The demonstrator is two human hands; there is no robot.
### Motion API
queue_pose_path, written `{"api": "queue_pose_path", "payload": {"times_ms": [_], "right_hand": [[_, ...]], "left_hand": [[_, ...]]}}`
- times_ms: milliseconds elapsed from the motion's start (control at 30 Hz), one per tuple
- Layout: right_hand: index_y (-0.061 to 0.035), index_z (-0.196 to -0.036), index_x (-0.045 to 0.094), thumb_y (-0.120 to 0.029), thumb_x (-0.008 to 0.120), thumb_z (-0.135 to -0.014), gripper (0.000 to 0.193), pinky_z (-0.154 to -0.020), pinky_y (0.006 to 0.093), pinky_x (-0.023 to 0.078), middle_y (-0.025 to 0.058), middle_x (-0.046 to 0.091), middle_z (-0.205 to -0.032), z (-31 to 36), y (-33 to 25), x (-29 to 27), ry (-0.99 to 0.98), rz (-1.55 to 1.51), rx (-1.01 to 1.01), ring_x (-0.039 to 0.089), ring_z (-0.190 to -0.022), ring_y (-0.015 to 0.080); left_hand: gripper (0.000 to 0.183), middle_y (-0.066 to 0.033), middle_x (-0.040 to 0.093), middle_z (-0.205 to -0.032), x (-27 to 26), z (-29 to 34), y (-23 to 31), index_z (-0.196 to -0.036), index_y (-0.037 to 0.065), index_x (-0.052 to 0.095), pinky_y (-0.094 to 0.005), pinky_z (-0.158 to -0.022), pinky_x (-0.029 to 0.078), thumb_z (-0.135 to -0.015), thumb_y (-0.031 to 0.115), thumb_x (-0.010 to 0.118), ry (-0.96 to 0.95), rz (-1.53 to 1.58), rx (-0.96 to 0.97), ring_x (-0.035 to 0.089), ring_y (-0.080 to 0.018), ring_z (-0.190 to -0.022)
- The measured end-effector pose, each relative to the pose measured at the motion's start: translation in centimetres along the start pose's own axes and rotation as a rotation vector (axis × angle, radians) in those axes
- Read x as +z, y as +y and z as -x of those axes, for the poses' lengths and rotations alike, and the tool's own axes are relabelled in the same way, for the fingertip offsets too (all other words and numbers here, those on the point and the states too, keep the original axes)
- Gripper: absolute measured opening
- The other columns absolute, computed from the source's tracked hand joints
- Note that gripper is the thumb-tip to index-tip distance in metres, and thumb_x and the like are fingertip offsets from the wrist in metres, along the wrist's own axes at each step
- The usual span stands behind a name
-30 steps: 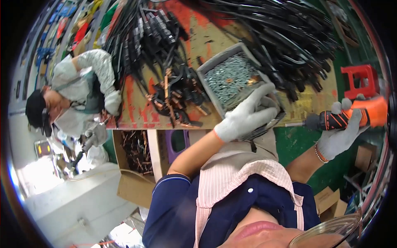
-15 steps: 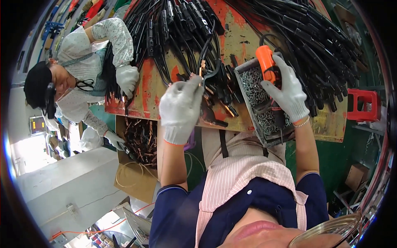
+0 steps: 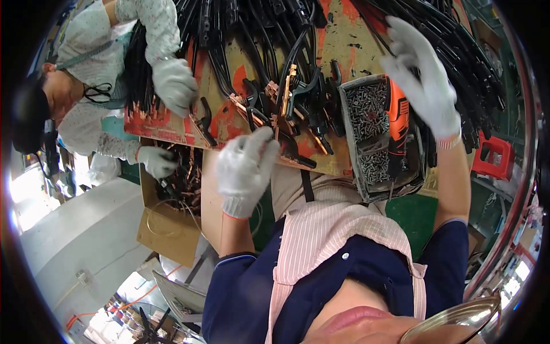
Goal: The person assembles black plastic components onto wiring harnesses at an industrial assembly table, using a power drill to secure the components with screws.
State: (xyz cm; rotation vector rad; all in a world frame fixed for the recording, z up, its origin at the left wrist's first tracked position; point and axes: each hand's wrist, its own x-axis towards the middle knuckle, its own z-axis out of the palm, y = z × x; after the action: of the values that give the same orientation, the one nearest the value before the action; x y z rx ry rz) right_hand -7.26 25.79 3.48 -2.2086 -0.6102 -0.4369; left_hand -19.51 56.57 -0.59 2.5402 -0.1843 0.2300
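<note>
My left hand (image 3: pixel 245 172), in a white glove, hovers at the near table edge with its fingers loosely apart and nothing visible in them. Just beyond its fingertips lie copper clamp heads (image 3: pixel 286 94) with black lever arms, on black cables. My right hand (image 3: pixel 423 80), also gloved, is open with fingers spread, above and right of an orange and black power screwdriver (image 3: pixel 398 112). That screwdriver rests in a grey divided tray (image 3: pixel 346 114) of small screws (image 3: pixel 366 112), its bit toward me. A black lever piece (image 3: pixel 299 159) lies near the table edge.
Bundles of black cables (image 3: pixel 458 69) cover the far right and far middle of the worn red and yellow table (image 3: pixel 229 74). A co-worker in white gloves (image 3: pixel 175 86) works at left, over a cardboard box (image 3: pixel 172 229) of copper parts. A red stool (image 3: pixel 494 157) stands right.
My right hand has let go of the screwdriver, now lying in the tray, and moved up and right. My left hand has let go of the copper clamp head and drawn back toward me.
</note>
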Motion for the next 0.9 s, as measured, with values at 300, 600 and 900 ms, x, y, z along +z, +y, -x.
{"api": "queue_pose_path", "payload": {"times_ms": [300, 600, 900], "right_hand": [[-0.0045, -0.128, 0.05, -0.037, 0.054, -0.095, 0.046, -0.083, 0.0383, 0.053, 0.0171, 0.066, -0.109, -13.7, 5.6, 9.0, -0.344, 0.38, 0.313, 0.066, -0.097, 0.0306], [-0.01, -0.134, 0.052, -0.047, 0.057, -0.087, 0.06, -0.102, 0.0378, 0.041, 0.0175, 0.059, -0.13, -15.3, 13.1, 14.2, -0.326, 0.148, 0.516, 0.054, -0.123, 0.0315], [-0.0141, -0.094, 0.067, -0.046, 0.057, -0.089, 0.034, -0.041, 0.0237, 0.032, -0.0043, 0.052, -0.067, -17.3, 13.9, 12.9, -0.534, -0.242, 0.734, 0.039, -0.047, 0.005]], "left_hand": [[0.028, -0.0111, 0.065, -0.082, 1.5, 2.0, -2.6, -0.107, 0.002, 0.06, -0.0362, -0.064, 0.05, -0.088, 0.021, 0.069, 0.123, 0.222, -0.418, 0.063, -0.0274, -0.069], [0.021, -0.0096, 0.066, -0.074, 1.9, 0.7, -1.4, -0.1, -0.003, 0.059, -0.0299, -0.057, 0.049, -0.087, 0.013, 0.067, -0.068, 0.587, -0.518, 0.062, -0.0141, -0.061], [0.015, -0.0062, 0.054, -0.058, -4.2, -7.2, 3.7, -0.078, 0.006, 0.062, -0.035, -0.045, 0.037, -0.068, 0.004, 0.074, 0.23, 0.199, 0.245, 0.049, -0.0234, -0.045]]}}
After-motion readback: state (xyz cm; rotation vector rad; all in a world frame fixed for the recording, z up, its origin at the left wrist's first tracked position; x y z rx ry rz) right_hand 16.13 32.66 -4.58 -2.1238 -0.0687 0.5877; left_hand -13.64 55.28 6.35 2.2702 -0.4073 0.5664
